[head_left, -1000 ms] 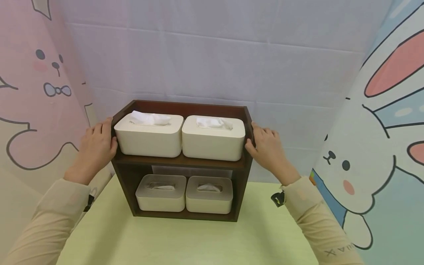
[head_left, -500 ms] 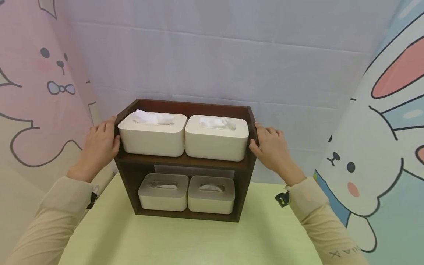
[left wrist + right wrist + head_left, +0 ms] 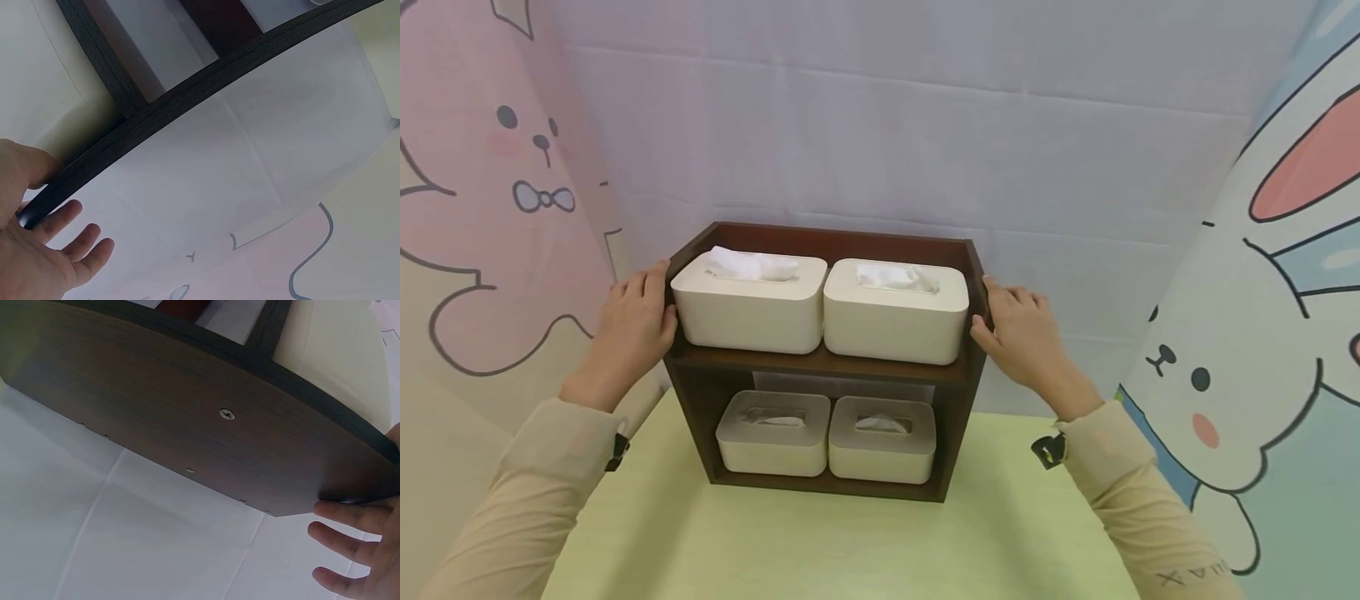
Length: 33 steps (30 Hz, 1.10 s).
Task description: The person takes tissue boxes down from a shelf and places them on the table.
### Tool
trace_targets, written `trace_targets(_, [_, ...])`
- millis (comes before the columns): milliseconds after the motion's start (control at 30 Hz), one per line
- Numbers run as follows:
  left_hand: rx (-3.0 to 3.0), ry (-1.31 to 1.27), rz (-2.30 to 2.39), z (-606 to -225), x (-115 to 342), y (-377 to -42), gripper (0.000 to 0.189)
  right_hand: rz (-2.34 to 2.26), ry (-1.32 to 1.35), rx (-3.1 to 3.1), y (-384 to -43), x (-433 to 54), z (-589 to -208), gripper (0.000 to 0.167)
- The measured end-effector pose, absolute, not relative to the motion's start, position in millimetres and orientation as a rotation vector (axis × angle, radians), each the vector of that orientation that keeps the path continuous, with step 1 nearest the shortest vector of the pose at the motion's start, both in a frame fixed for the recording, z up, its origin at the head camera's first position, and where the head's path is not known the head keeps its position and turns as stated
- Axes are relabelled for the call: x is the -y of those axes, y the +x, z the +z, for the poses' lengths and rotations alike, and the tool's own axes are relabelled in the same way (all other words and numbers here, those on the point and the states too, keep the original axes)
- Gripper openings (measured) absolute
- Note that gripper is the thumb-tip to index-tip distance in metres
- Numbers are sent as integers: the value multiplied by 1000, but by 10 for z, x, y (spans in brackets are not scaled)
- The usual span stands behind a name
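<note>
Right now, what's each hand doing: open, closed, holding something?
Left hand: holding the shelf by its left side, between thumb and fingers.
Right hand: holding the shelf's right side, likewise.

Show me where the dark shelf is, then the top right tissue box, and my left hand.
Dark shelf [image 3: 822, 367]: head view, on the middle board.
Top right tissue box [image 3: 895, 329]: head view, on its front side.
Left hand [image 3: 632, 327]: head view, on the back of the hand.
</note>
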<state>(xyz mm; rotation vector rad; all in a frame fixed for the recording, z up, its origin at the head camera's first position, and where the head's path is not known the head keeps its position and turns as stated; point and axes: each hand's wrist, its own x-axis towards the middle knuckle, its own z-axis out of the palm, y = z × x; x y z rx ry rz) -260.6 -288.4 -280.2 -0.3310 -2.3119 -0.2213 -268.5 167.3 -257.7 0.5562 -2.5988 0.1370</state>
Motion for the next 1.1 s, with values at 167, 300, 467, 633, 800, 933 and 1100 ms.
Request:
trace_targets(167, [2321,-324,-229,-2788,2836,-2598,55,144,548,2610,-2669,-1722,-2570,57])
trace_targets(300, [2320,-333,-211,-2786,2783,-2596,55,137,538,2619,-2668,-1780,-2571,56])
trace_targets(467, [2310,-364,-207,-2786,2697,-2609,55,149,515,2637,-2660,-1866,-2574,56])
trace_targets(633, [2311,-375,-227,-2799,2629,-2618,54,171,508,2647,-2641,-1933,-2576,55])
trace_targets(800, [2316,-388,-244,-2811,2589,-2618,55,195,511,2644,-2624,-1983,-2574,55])
trace_targets(933, [2318,-403,-240,-2814,2558,-2624,55,222,516,2649,-2623,-2029,-2577,55])
trace_targets(1100, [2313,-416,-255,-2826,2514,-2633,55,246,513,2658,-2621,-2083,-2576,55])
